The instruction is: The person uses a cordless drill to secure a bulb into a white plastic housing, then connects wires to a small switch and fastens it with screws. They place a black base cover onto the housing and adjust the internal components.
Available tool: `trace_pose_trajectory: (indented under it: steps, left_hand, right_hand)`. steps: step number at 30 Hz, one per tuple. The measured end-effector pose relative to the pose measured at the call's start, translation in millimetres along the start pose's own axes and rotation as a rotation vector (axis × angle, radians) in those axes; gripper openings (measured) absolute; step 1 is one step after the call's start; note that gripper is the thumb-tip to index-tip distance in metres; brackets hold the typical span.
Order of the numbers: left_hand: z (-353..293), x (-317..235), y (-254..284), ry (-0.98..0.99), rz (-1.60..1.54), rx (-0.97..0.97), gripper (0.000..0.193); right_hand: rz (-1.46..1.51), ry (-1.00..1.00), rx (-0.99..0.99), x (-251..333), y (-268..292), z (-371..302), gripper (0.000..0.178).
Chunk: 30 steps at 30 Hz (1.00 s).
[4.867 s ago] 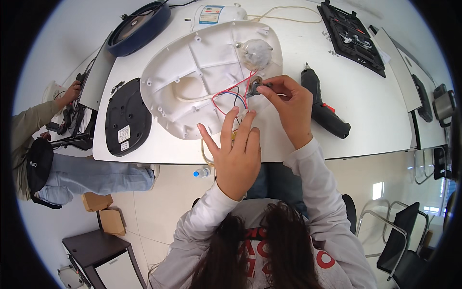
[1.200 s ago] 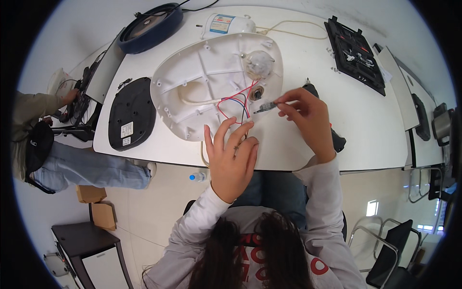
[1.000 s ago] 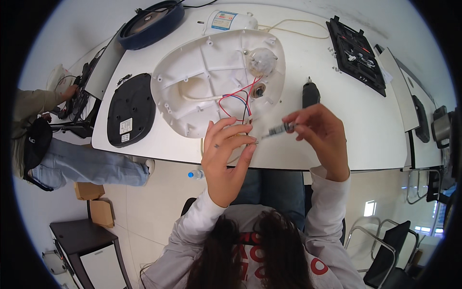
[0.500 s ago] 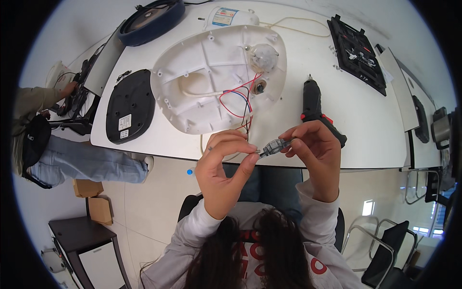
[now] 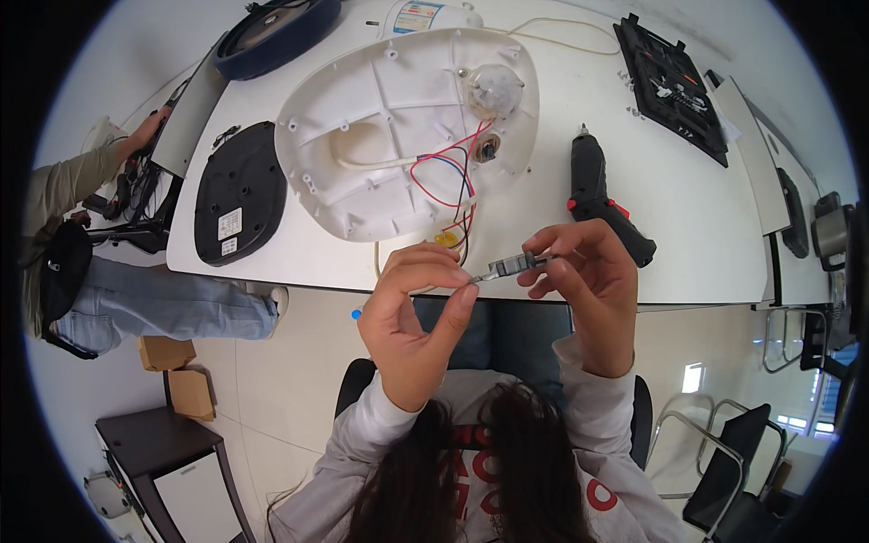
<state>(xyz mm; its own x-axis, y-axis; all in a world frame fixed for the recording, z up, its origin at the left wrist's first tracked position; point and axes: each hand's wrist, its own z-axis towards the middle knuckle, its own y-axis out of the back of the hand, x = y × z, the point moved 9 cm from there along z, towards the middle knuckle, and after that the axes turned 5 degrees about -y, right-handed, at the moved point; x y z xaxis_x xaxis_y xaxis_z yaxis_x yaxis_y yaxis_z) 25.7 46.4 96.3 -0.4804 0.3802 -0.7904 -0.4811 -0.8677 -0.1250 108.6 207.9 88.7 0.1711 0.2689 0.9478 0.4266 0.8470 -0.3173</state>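
Note:
Over the table's front edge, my left hand (image 5: pixel 412 317) and my right hand (image 5: pixel 588 285) pinch a small dark grey part (image 5: pixel 509 266) from both ends. It has a narrow metal-looking tip on the left side; its exact kind is too small to make out. Just beyond my hands lies a white plastic housing (image 5: pixel 362 104), open side up. Inside it are a round clear-white piece (image 5: pixel 495 91), a dark small fitting (image 5: pixel 487 147) and red, blue and black wires (image 5: pixel 441 161). A yellow part (image 5: pixel 447 239) sits by the wire ends, near my left fingers.
A black and red power screwdriver (image 5: pixel 590 176) lies to the right. Left of the housing is a black base plate (image 5: pixel 241 195). An open black tool case (image 5: pixel 674 90) stands far right, a blue-rimmed round thing (image 5: pixel 276 36) far left. Another person's hand (image 5: pixel 149 127) reaches a side desk.
The grey part has turned in my fingers and now lies flatter. My left hand has shifted slightly left, and the yellow part has come into view.

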Motion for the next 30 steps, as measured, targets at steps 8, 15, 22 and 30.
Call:
trace_pose_trajectory:
  steps: [8, 15, 22, 30]
  left_hand:
    - [-5.0, 1.1, -1.9, 0.044, -0.198, -0.042, 0.023]
    - [-6.7, -0.8, -4.4, 0.010, -0.156, -0.008, 0.026]
    - [-7.4, 6.6, -7.3, 0.062, -0.068, 0.020, 0.023]
    - [-5.0, 12.3, -9.0, 0.041, 0.204, 0.043, 0.018]
  right_hand:
    - [0.125, 0.183, 0.035, -2.3, -3.1, -7.3, 0.008]
    - [0.238, 0.186, -0.011, -13.1, -1.5, -7.7, 0.011]
    - [0.111, 0.260, -0.079, -19.5, 13.3, -4.9, 0.014]
    - [0.229, -0.143, -0.034, -40.6, 6.8, -3.3, 0.020]
